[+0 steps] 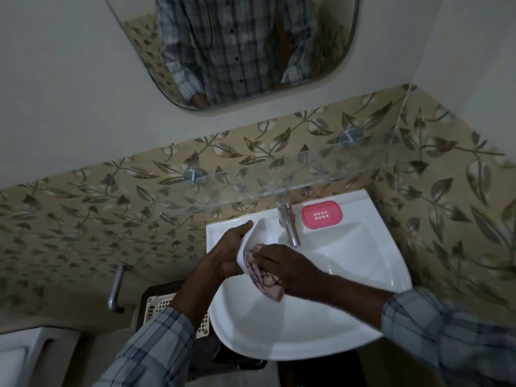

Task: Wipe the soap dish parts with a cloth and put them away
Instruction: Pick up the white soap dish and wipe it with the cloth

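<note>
Over the basin's (321,325) left rear part, the left hand (231,252) gripped a white soap dish part (258,233), tilted on edge, fingers curled around its back. The right hand (282,263) pressed a patterned cloth (262,277) into the part's hollow, fingers bunched on the fabric (its tail hung below the wrist). A pink slotted tray (321,215) lay on the basin's rear rim, just beside the tap (289,222), toward the right rear corner.
</note>
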The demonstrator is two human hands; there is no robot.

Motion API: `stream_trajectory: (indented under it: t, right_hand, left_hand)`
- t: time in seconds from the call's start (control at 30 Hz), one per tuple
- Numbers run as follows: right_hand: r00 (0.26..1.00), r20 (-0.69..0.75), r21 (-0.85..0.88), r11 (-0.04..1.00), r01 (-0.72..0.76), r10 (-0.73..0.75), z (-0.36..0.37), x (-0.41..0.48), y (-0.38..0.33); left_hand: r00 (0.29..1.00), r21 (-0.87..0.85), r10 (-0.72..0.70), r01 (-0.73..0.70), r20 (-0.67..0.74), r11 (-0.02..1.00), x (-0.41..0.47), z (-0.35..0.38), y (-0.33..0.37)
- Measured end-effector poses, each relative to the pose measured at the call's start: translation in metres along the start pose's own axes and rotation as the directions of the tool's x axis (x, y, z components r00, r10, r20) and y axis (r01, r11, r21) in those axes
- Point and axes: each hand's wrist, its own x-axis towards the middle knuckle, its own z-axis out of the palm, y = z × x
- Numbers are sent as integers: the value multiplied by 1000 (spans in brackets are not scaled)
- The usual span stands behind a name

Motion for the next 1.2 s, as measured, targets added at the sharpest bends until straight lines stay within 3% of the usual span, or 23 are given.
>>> stream_trajectory:
  t: [0.1, 0.2, 0.4, 0.5, 0.57, 0.6, 0.67, 0.7, 0.73, 0.8, 0.83, 0.9, 0.97, 1.07, 1.1, 1.13, 1.17, 1.2]
  right_hand:
    - [942, 133, -167, 930, 328, -308, -19, -2, 44]
    - [923, 193, -301, 875, 378, -333, -24, 0, 65]
    - [994, 29, -119, 987, 108, -105, 0, -2, 34]
    - [976, 21, 129, 968, -217, 216, 4, 5, 11]
    - [880, 5, 407, 803, -436, 475, 4, 16, 1]
    - [797, 51, 574, 636, -517, 602, 1, 22, 0]
    - [627, 243, 819, 190, -541, 740, -8, 34, -3]
    - [568, 331, 870, -10, -494, 754, -12, 38, -3]
    - [533, 385, 887, -141, -441, 754, -16, 41, -2]
    - [515, 424, 888, -232, -396, 745, -22, 45, -1]
    - [517, 428, 890, -247, -384, 741, -25, 45, -2]
    - [521, 401, 903, -230, -363, 753, -25, 44, -4]
    - [539, 326, 908, -98, -407, 777, -24, 41, -5]
    - [595, 197, 887, 117, -446, 779, -28, 31, -3]
    - [618, 151, 875, 187, -447, 772, -30, 26, -1]
    - [666, 75, 843, 310, -440, 742, -33, 21, 2]
    - [756, -38, 749, 519, -411, 653, -35, 15, 6]
    - [860, -131, 585, 739, -334, 493, -37, 9, 10]
  left_hand:
    - [992, 137, -123, 117, 38, 984, -2, -1, -8]
    - [990, 185, -132, 123, 40, 975, -3, 2, 3]
    - [997, 119, -68, 73, -45, 990, -2, 1, 4]
    - [984, -52, 50, -59, -173, 997, 4, 13, -5]
    - [945, -131, 147, -192, -292, 973, 7, 20, -7]
    - [922, -112, 191, -240, -337, 964, 9, 24, -9]
    - [848, 24, 358, -379, -391, 925, 8, 30, -21]
    - [775, 106, 505, -506, -380, 856, 9, 31, -30]
    - [682, 178, 654, -635, -327, 752, 11, 29, -38]
    - [507, 290, 842, -791, -183, 539, 14, 21, -52]
    - [475, 336, 874, -810, -104, 480, 17, 17, -57]
    - [469, 459, 883, -785, 2, 415, 21, 11, -67]
    - [501, 517, 865, -747, 25, 417, 17, 11, -75]
    - [669, 498, 737, -671, 90, 548, 6, 8, -77]
    - [696, 474, 707, -668, 126, 574, 3, 2, -75]
    - [724, 393, 673, -668, 149, 632, -2, -4, -72]
    - [769, 249, 628, -635, 120, 731, -6, -9, -66]
    - [865, 89, 499, -502, 57, 860, -10, -12, -56]
